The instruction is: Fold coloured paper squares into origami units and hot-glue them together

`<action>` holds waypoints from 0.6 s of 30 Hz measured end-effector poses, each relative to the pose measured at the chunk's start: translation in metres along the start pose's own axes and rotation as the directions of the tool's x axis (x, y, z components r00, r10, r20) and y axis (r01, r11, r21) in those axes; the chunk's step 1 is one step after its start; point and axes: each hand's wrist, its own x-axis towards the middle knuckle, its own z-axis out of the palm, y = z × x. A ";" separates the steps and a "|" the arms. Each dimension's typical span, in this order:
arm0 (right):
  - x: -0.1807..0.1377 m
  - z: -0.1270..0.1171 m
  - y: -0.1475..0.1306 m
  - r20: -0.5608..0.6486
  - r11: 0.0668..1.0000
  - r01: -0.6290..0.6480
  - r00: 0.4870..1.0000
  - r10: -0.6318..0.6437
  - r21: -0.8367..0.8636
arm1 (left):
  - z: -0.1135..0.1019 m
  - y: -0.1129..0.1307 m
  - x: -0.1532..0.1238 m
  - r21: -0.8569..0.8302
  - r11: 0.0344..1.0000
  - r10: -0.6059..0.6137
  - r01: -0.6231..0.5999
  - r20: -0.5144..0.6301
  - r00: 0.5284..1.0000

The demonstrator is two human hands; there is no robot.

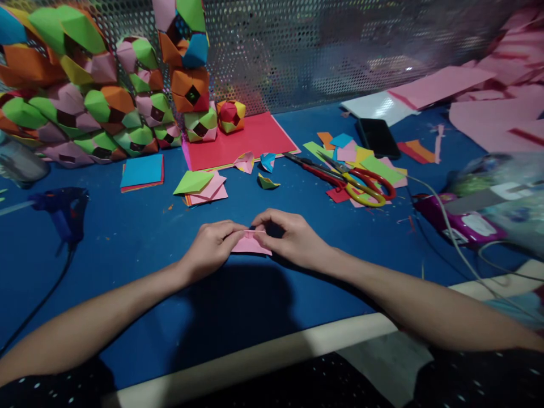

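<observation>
A small piece of pink paper (251, 246) with a folded upper edge lies in front of me on the blue table. My left hand (215, 243) pinches its left end between thumb and fingers. On the right end, my right hand (293, 237) presses with the thumb below and the fingers curled over the top edge. Just beyond the hands are a pile of folded green and pink papers (206, 188), a folded green piece (267, 182), a blue folded piece (267, 162) and a pink-yellow one (245, 163).
Colourful folded-paper balls (113, 107) are stacked at the back left, beside a red sheet (246, 139). A blue glue gun (63, 212) rests at left, near blue square papers (142, 171). Scissors (361, 187) lie on paper scraps, before a phone (377, 137). Cables (446, 218) run at right.
</observation>
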 end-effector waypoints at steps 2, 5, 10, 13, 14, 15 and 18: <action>0.000 0.001 -0.001 -0.011 1.000 -0.018 1.000 0.018 0.012 | -0.001 0.001 0.000 -0.002 1.000 -0.013 0.013 0.002 1.000; -0.001 0.002 -0.002 -0.031 1.000 -0.018 0.999 0.019 0.009 | -0.001 0.004 0.001 -0.008 0.999 -0.046 0.046 0.017 0.999; -0.001 0.002 -0.005 0.006 1.000 -0.013 1.000 0.013 0.027 | -0.001 0.007 0.004 -0.145 0.970 -0.192 0.193 0.022 0.981; 0.001 0.001 -0.007 -0.018 0.997 -0.044 0.999 0.046 0.065 | -0.002 0.008 0.005 -0.262 0.918 -0.307 0.297 0.004 0.952; 0.001 0.000 -0.008 -0.036 0.995 -0.063 0.997 0.066 0.071 | -0.002 0.008 0.005 -0.301 0.896 -0.341 0.326 0.004 0.940; 0.002 0.000 -0.008 -0.048 0.994 -0.085 0.995 0.088 0.075 | -0.002 0.009 0.005 -0.339 0.873 -0.369 0.350 0.009 0.929; 0.002 -0.001 -0.008 -0.031 0.986 -0.148 0.988 0.151 0.073 | -0.002 0.011 0.005 -0.422 0.819 -0.409 0.389 0.047 0.911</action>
